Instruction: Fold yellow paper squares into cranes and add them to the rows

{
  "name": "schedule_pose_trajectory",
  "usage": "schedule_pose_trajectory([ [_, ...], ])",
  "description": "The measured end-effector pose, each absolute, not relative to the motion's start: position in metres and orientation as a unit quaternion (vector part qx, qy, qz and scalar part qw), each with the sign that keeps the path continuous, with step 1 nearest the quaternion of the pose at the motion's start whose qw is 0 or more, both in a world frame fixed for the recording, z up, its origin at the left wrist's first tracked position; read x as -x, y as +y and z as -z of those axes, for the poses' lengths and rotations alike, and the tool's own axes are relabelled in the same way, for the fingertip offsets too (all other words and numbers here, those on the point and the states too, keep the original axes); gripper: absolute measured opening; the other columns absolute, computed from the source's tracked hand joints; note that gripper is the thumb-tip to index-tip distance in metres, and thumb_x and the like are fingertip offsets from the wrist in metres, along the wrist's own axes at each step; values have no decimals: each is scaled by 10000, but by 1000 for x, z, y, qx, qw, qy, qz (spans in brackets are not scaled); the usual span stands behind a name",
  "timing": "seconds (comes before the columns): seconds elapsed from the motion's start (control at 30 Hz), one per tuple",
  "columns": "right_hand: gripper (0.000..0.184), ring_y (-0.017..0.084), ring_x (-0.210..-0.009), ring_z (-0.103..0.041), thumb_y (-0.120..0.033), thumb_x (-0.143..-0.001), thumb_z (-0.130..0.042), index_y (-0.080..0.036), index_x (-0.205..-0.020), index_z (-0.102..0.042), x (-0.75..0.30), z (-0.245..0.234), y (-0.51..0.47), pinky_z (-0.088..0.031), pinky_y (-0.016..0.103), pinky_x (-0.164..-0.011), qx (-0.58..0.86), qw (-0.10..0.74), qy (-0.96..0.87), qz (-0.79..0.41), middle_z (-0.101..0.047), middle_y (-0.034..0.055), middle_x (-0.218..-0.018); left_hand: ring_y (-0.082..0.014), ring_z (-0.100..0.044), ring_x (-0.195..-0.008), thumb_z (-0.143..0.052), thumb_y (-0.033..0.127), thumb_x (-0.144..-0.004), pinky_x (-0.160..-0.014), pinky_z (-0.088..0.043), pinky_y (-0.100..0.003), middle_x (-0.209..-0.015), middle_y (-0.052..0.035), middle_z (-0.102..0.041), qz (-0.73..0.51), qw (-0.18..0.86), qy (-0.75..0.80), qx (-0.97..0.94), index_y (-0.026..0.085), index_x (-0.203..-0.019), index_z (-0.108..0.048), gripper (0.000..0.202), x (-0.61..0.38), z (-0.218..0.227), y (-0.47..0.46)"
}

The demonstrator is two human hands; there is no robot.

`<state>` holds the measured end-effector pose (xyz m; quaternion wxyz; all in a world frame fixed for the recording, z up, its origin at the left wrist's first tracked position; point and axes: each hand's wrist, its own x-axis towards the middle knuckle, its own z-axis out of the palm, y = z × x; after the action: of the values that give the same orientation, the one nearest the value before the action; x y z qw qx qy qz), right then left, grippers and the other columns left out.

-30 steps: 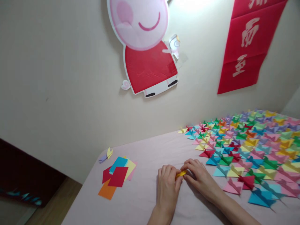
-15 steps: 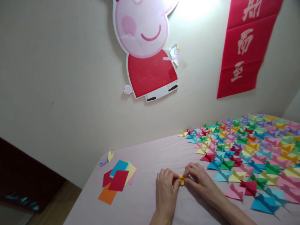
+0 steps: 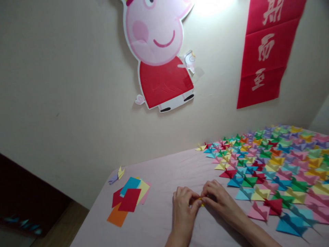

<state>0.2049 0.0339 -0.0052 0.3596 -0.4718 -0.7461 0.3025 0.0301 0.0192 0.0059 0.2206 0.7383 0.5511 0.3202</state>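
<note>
Between my fingertips is a small folded piece of yellow paper, mostly hidden by the fingers. My left hand pinches it from the left with thumb and forefinger. From the right, my right hand grips it with thumb and fingers, and the two hands almost meet. Both rest low over the pale pink cloth. To the left of my hands lie loose paper sheets: red, blue, orange, with yellow and pink ones partly covered.
Rows of colourful folded paper cranes spread over the right side of the cloth. A yellow folded paper piece and a purple one sit at the far left corner. Behind stands a wall with a cartoon pig cutout and a red banner.
My hands have drawn closer together around the yellow paper, and less of it shows between the fingers. The view has shifted slightly. The sheets and cranes lie as before.
</note>
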Motion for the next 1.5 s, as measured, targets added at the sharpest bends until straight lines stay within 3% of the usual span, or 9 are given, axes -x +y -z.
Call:
schedule_pose_trajectory([
  [0.47,180,234,-831,-538,-259,-911,-560,-221,-739,-599,-204,10,34,-421,374,-773,478,379,-744,-274,-630,34,-800,-200,-528,-828,-687,107,-764,-779,-364,-317,-740,17,-633,-357,249,566,-700,211,-657,-590,178,-30,-8,21],
  [0.77,215,243,-778,-546,-321,-930,-471,-241,-749,-556,-228,-3,51,-431,393,-750,485,448,-734,-159,-611,48,-776,-183,-542,-803,-610,157,-829,-740,-384,-289,-826,0,-597,-407,309,573,-641,206,-764,-636,84,-18,-5,29],
  [0.93,135,255,-878,-574,-353,-856,-567,-245,-883,-644,-214,-10,51,-451,397,-807,461,436,-723,-274,-659,57,-893,-171,-553,-809,-600,194,-866,-730,-392,-268,-849,1,-597,-415,322,563,-638,206,-799,-639,79,-19,0,30],
  [1.03,120,261,-891,-574,-351,-803,-615,-246,-772,-662,-202,-11,53,-446,398,-828,470,417,-711,-315,-657,50,-858,-176,-545,-816,-613,214,-878,-752,-394,-277,-843,4,-610,-418,312,557,-647,213,-800,-645,84,-21,-1,27],
  [1.2,173,244,-836,-564,-341,-779,-625,-243,-638,-639,-194,-9,58,-440,390,-820,464,421,-704,-334,-641,36,-764,-197,-543,-853,-674,189,-843,-803,-386,-315,-839,9,-652,-389,278,562,-675,231,-800,-680,60,-22,-10,26],
  [1.37,263,199,-691,-576,-471,-767,-664,-220,-839,-634,-189,5,54,-473,335,-664,489,488,-575,-438,-628,13,-754,-194,-537,-820,-676,201,-846,-755,-402,-309,-805,8,-636,-425,265,577,-646,224,-735,-662,114,-24,-10,26],
  [1.5,348,210,-708,-591,-545,-759,-685,-199,-767,-647,-182,10,51,-476,348,-680,473,462,-567,-491,-647,23,-718,-194,-544,-829,-636,200,-856,-703,-429,-288,-840,-7,-636,-478,264,576,-608,229,-756,-670,110,-26,1,29],
])
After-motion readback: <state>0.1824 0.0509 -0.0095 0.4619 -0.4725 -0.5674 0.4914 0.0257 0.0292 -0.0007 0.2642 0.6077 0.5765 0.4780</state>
